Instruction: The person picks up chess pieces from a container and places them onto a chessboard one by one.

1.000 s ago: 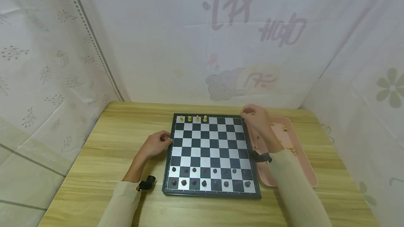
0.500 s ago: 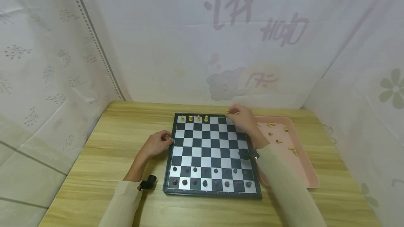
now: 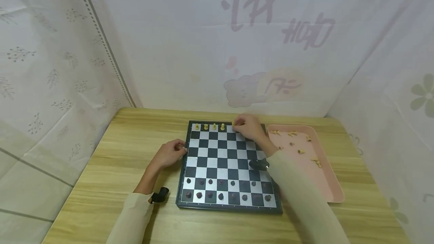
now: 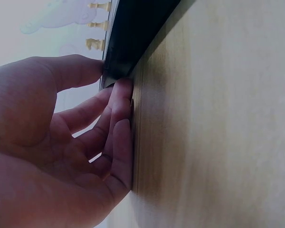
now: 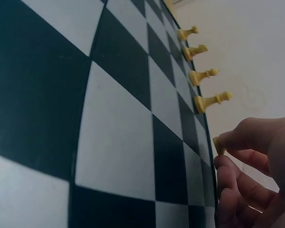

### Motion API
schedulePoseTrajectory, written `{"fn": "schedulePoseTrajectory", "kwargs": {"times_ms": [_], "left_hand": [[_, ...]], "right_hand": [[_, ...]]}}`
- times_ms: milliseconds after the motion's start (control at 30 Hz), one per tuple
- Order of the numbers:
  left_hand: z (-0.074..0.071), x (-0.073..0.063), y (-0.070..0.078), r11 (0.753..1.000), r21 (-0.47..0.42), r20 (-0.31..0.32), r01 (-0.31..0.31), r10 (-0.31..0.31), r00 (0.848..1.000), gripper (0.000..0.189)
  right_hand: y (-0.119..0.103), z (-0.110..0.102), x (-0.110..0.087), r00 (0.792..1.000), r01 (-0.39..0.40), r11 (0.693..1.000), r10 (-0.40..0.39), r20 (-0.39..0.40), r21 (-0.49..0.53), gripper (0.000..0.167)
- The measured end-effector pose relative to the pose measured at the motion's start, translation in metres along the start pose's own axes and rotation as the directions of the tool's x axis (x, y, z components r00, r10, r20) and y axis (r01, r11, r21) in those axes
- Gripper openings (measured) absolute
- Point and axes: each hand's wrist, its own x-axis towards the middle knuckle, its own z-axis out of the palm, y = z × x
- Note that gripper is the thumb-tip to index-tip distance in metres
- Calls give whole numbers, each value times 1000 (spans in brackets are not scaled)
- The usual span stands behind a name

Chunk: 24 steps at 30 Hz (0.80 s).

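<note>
A black-and-white chessboard (image 3: pixel 217 153) lies on the table, with dark chess pieces (image 3: pixel 220 196) in two rows on its near side. Several pale yellow chess pieces (image 3: pixel 214 126) stand along the far row from the left corner; the right wrist view shows them upright. At that row, just right of them, my right hand (image 3: pixel 249 127) pinches another yellow chess piece (image 5: pixel 219 146) between thumb and fingers; most of it is hidden, so its kind is unclear. My left hand (image 3: pixel 169 154) holds the board's left edge, thumb on top and fingers (image 4: pixel 122 97) against the side.
Right of the board, a pink tray (image 3: pixel 323 183) holds several loose yellow pieces (image 3: pixel 301 151) lying down. The right forearm passes over the board's right side and the tray's near left part. A patterned cloth wall (image 3: pixel 190 48) rises behind the wooden table (image 3: pixel 135 134).
My right hand has moved left along the far edge with the yellow piece, from the right corner to beside the standing pieces. The left hand stays at the board's edge.
</note>
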Motion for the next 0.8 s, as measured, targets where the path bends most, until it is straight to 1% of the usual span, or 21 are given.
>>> {"fn": "schedulePoseTrajectory", "kwargs": {"times_ms": [133,300,533,800], "left_hand": [[1,0,1,1000,4,-2,5,-5,1000,33],[1,0,1,1000,5,-1,6,-6,1000,33],[1,0,2,1000,8,0,-9,9,1000,33],[1,-1,2,1000,6,-5,-7,7,1000,32]], "right_hand": [[0,4,2,999,-21,1000,22,24,-22,17],[0,6,3,999,-36,999,37,31,-33,15],[1,5,3,998,-28,999,30,46,-39,16],[1,3,4,998,-17,1000,19,65,-22,21]]}}
